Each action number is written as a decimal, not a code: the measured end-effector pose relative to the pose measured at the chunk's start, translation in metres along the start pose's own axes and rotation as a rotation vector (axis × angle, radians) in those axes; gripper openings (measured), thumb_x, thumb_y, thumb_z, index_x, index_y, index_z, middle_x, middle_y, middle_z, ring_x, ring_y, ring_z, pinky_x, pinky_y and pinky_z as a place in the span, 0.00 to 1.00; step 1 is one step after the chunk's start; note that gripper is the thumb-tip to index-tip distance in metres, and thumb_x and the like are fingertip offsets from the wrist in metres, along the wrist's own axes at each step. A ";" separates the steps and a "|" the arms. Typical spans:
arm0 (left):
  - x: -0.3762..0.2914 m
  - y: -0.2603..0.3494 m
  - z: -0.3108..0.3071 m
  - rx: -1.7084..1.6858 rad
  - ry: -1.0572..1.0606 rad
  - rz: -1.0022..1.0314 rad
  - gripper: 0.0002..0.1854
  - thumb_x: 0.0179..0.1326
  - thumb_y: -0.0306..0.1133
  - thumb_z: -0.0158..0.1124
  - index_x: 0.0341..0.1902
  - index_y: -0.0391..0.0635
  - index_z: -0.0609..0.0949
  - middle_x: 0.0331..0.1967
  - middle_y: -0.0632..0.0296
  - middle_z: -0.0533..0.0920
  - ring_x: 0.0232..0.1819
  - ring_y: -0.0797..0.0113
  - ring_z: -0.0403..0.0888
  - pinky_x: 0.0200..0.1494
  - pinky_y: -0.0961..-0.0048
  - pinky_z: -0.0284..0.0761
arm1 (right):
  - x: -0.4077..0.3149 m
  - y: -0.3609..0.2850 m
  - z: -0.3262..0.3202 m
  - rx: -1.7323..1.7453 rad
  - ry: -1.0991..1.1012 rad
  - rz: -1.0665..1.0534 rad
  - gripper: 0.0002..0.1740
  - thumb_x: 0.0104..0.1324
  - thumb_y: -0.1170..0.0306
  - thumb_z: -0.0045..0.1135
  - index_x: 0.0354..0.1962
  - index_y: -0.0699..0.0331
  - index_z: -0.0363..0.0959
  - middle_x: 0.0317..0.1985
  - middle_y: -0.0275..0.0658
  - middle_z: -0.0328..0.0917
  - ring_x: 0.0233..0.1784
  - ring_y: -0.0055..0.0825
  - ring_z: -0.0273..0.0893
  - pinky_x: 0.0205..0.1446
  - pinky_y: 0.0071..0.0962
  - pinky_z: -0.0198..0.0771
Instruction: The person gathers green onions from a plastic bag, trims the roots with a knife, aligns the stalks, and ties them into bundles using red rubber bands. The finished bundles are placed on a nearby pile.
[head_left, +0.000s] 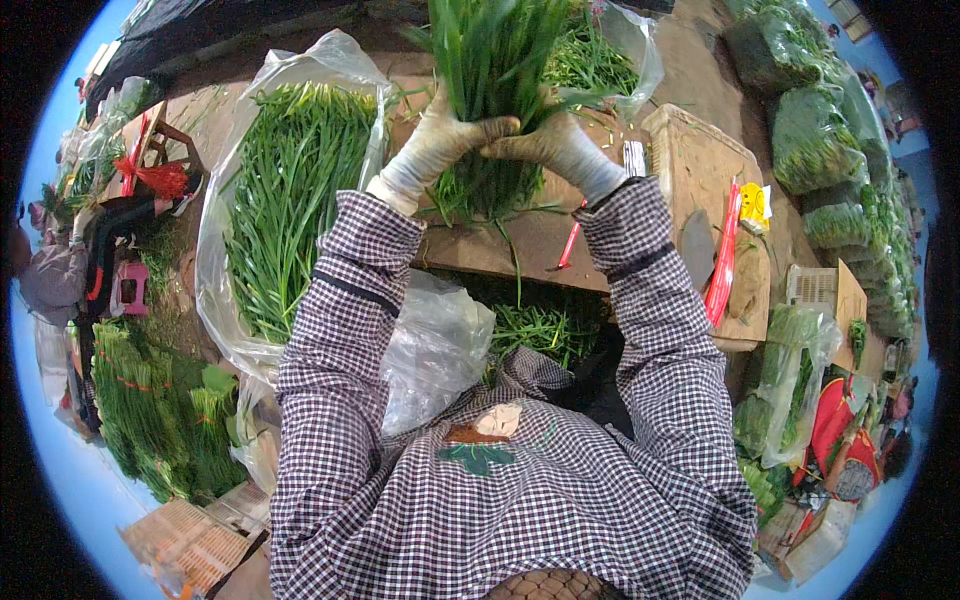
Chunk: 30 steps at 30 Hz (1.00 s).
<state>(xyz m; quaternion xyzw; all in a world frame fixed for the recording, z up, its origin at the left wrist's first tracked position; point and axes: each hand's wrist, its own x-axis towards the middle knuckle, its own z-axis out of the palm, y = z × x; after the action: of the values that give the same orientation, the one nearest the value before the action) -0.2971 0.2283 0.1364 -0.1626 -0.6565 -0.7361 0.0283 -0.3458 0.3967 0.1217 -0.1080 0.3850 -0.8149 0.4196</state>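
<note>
Both my hands wear pale, stained gloves and grip one large bunch of long green leaves (499, 67) over a low wooden board (487, 251). My left hand (457, 135) is closed around its left side, my right hand (551, 142) around its right side, the thumbs meeting in front. The fingers behind the leaves are hidden. Left of my hands, an open clear plastic bag (214, 247) holds many similar leaves (300, 195). A red strip (574, 236) lies on the board near my right forearm.
At right, an upturned crate with a board (701, 150) bears red ties (724, 262), a grey blade-like piece (697, 244) and a yellow packet (754, 206). Filled bags (814, 139) stand beyond. Tied green bunches (142, 397) and a plastic crate (187, 536) are at left. Another person (56, 281) sits far left.
</note>
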 end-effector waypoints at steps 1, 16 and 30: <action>-0.002 -0.012 0.001 0.052 0.004 -0.016 0.52 0.44 0.36 0.78 0.69 0.48 0.54 0.59 0.59 0.71 0.58 0.66 0.70 0.59 0.67 0.69 | 0.000 0.012 -0.006 -0.490 0.022 -0.195 0.38 0.56 0.55 0.65 0.59 0.64 0.62 0.55 0.40 0.72 0.56 0.30 0.70 0.61 0.32 0.66; -0.038 0.023 -0.042 0.263 0.638 0.305 0.09 0.63 0.27 0.58 0.43 0.43 0.83 0.37 0.62 0.83 0.33 0.74 0.79 0.42 0.74 0.76 | -0.035 0.107 0.013 -1.661 0.515 -0.397 0.76 0.30 0.54 0.79 0.69 0.64 0.34 0.64 0.57 0.54 0.67 0.53 0.55 0.66 0.45 0.58; -0.172 0.037 -0.150 -0.539 0.696 0.149 0.14 0.67 0.34 0.53 0.52 0.40 0.75 0.23 0.71 0.69 0.27 0.76 0.68 0.46 0.69 0.71 | -0.175 0.200 0.035 -1.347 -0.031 -0.212 0.18 0.60 0.71 0.56 0.47 0.69 0.72 0.33 0.56 0.77 0.32 0.50 0.77 0.36 0.38 0.72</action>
<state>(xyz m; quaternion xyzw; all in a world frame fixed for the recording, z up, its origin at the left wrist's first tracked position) -0.1558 0.0479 0.1113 0.0463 -0.3790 -0.8878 0.2569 -0.0992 0.4419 0.0274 -0.3945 0.7894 -0.4327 0.1844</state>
